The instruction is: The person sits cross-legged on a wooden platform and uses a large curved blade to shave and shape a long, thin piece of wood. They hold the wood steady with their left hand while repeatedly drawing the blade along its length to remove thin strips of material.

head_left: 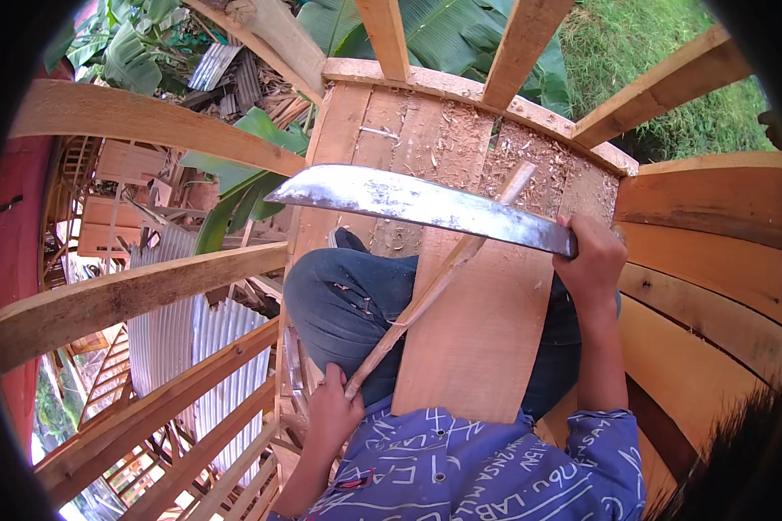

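My right hand (593, 260) is closed round the handle of a machete (408, 201), whose broad, worn blade points left across the view. Beneath the blade a long, thin wooden stick (434, 291) slants from lower left to upper right. Its lower end is gripped by my left hand (332, 406), near my knee. A flat wooden board (480, 334) lies across my lap, under the stick. From this view I cannot tell whether the blade touches the stick. The machete's handle is mostly hidden in my fist.
I sit on a plank floor (343, 122) strewn with wood shavings (460, 135). Wooden railing bars (139, 291) surround it at left and far side, and a plank wall (704, 269) stands at right. Beyond the bars are corrugated metal sheets (226, 347), banana leaves (443, 39) and grass (643, 43).
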The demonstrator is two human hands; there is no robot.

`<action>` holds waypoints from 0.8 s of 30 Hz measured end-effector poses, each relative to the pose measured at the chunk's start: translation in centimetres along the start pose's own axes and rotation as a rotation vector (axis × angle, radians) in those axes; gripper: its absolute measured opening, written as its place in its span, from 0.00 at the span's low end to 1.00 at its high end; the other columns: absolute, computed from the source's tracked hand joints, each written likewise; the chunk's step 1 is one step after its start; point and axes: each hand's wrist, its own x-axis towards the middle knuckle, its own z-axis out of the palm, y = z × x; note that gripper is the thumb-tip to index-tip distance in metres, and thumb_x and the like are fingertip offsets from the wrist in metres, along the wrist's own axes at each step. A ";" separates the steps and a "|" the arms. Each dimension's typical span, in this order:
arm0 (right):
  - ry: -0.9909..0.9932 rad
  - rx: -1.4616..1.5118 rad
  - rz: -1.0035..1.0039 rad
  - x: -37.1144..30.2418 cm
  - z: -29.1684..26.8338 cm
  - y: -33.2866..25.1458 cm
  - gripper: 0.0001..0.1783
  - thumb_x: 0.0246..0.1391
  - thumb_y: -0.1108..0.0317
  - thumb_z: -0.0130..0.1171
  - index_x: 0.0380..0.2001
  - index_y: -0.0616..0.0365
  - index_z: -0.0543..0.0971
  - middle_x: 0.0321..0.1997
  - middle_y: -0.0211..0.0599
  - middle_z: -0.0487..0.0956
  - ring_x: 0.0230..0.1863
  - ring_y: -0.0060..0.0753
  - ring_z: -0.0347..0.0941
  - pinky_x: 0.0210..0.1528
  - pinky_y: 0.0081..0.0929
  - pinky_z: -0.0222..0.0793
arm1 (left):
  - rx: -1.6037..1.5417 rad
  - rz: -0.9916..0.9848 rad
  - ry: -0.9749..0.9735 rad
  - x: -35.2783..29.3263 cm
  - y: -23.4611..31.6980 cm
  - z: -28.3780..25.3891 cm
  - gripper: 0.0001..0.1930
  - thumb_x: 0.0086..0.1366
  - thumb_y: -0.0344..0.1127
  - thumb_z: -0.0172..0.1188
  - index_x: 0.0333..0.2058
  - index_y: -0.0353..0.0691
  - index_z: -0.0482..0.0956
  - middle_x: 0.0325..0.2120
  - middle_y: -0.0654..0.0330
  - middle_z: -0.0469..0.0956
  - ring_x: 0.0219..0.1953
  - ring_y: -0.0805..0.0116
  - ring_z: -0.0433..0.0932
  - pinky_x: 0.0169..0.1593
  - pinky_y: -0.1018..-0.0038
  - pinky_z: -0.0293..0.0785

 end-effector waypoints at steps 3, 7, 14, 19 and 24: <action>0.030 -0.026 -0.045 -0.3 -0.8 0.4 0.10 0.46 0.68 0.63 0.19 0.55 0.72 0.18 0.36 0.71 0.20 0.44 0.70 0.23 0.36 0.61 | 0.015 0.000 -0.062 0.3 0.3 -0.6 0.18 0.50 0.28 0.61 0.37 0.39 0.62 0.20 0.46 0.74 0.27 0.41 0.77 0.31 0.53 0.71; 0.040 -0.091 -0.060 -0.5 -0.8 0.7 0.09 0.43 0.69 0.64 0.19 0.54 0.73 0.18 0.36 0.70 0.20 0.44 0.69 0.23 0.37 0.61 | -0.004 0.000 -0.055 0.2 0.0 -0.5 0.19 0.49 0.29 0.63 0.37 0.39 0.62 0.20 0.46 0.74 0.27 0.42 0.78 0.31 0.53 0.72; -0.028 -0.038 -0.026 -0.9 -0.8 -0.1 0.06 0.39 0.71 0.64 0.24 0.53 0.78 0.22 0.36 0.75 0.24 0.42 0.73 0.25 0.34 0.65 | -0.037 0.001 -0.071 0.5 -0.3 -0.3 0.18 0.50 0.31 0.62 0.37 0.39 0.62 0.21 0.46 0.74 0.27 0.40 0.77 0.32 0.52 0.71; -0.147 -0.004 -0.037 -1.5 -0.6 -3.4 0.06 0.39 0.71 0.64 0.23 0.54 0.76 0.23 0.36 0.76 0.25 0.42 0.74 0.25 0.35 0.64 | -0.096 -0.017 -0.079 0.5 -0.4 -0.4 0.17 0.51 0.30 0.60 0.37 0.39 0.63 0.20 0.45 0.74 0.27 0.39 0.77 0.32 0.51 0.71; 0.016 -0.093 0.023 -0.3 -0.7 -1.3 0.07 0.42 0.70 0.63 0.20 0.56 0.75 0.19 0.40 0.73 0.20 0.48 0.71 0.22 0.38 0.62 | -0.135 -0.024 -0.063 0.2 -0.5 -0.2 0.17 0.51 0.30 0.60 0.37 0.38 0.63 0.20 0.44 0.74 0.28 0.38 0.76 0.32 0.51 0.70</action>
